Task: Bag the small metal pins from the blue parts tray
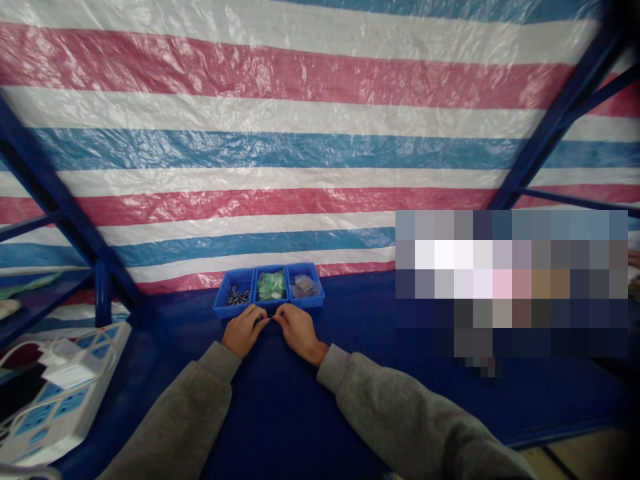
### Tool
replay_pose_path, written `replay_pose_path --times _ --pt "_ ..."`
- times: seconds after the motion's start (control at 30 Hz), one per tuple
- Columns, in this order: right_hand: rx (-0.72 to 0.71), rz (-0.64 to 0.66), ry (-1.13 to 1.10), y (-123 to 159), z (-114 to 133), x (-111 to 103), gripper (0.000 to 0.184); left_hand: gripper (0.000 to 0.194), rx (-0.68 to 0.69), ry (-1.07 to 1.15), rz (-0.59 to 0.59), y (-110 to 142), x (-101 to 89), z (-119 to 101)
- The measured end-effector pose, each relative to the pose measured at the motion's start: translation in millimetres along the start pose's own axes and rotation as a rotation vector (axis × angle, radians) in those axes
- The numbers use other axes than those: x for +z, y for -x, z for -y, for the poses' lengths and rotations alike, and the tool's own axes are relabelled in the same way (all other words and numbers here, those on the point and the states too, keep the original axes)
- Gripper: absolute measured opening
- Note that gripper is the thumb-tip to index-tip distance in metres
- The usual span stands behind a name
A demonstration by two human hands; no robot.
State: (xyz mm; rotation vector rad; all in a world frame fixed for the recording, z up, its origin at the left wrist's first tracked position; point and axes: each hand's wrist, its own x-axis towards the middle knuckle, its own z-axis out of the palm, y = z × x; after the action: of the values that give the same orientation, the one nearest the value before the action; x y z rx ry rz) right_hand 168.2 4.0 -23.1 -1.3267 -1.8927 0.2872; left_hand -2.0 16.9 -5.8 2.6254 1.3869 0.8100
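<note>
My left hand (246,329) and my right hand (299,331) meet just in front of three blue bins, fingertips pinched toward each other. A small dark piece shows between them, too small to name, and both hands seem closed on it. The left bin (219,308) holds several dark, slender metal-looking pieces (239,295). In the middle bin are green-and-clear plastic packets (271,285). Greyish clear packets (304,287) lie in the right bin (320,291). Long grey sleeves cover both forearms.
A white power strip (95,393) with plugs and cables lies at the left on the blue table (280,413). Behind rises a striped tarp (300,153) between blue metal posts (47,173). A blurred-out block covers the right side.
</note>
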Motion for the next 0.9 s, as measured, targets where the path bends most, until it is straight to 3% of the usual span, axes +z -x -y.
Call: replay_pose_path --times 0.2,0.57,0.73,0.9 --pt "0.038 -0.125 -0.219 0.5 4.1 2.1 0.018 0.030 -0.101 0.195 -0.078 -1.1 -5.7 -6.5" --pt "0.034 -0.116 -0.299 4.4 11.4 -4.7 0.040 0.030 -0.015 0.242 -0.158 2.8 -11.5 -13.9" --pt "-0.056 -0.084 -0.400 7.5 17.9 -10.6 0.028 0.038 -0.050 0.224 -0.213 2.6 -14.8 -12.6" --pt "-0.094 -0.063 -0.404 8.3 18.8 -12.0 0.029 0.042 -0.063 0.246 -0.214 3.1 -16.0 -11.9"
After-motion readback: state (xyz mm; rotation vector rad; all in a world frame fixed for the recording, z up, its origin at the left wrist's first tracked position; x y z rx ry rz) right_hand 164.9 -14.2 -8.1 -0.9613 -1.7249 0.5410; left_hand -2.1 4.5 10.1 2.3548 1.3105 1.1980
